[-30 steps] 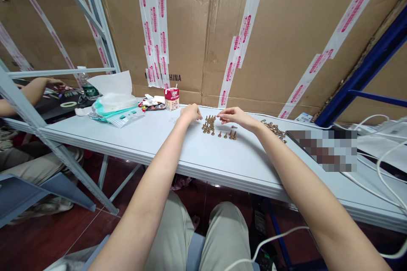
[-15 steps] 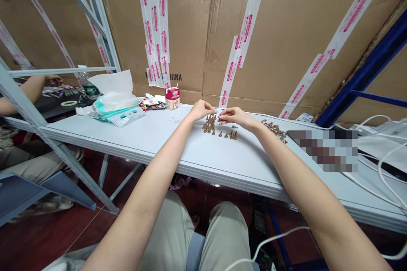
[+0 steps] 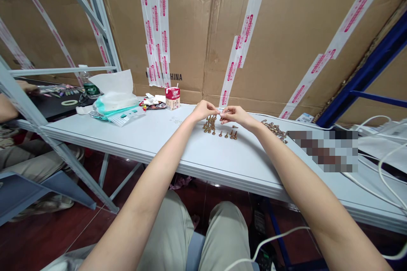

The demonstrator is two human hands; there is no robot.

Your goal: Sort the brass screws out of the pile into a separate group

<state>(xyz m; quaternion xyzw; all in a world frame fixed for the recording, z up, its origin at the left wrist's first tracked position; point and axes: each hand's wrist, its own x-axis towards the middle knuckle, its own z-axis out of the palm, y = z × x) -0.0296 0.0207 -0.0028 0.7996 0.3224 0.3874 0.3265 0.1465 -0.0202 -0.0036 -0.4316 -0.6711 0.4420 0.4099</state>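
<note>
My left hand (image 3: 203, 110) and my right hand (image 3: 234, 114) meet fingertip to fingertip just above a group of small brass screws (image 3: 210, 126) standing upright on the light grey table (image 3: 178, 152). Both hands are pinched shut on a tiny brass piece between them, too small to name. A short row of upright screws (image 3: 229, 134) stands just nearer to me, and a loose heap of brass screws (image 3: 274, 128) lies to the right of my right wrist.
A small red and white drink carton (image 3: 172, 98) stands behind the screws. A tissue pack with white paper (image 3: 114, 101) lies at the table's left. White cables (image 3: 381, 165) run over the right side. Taped cardboard (image 3: 254, 38) walls the back. Another person (image 3: 12, 106) sits far left.
My left hand has come right from the table to meet my right hand above the standing screws. The other person's arm at the far left has drawn back.
</note>
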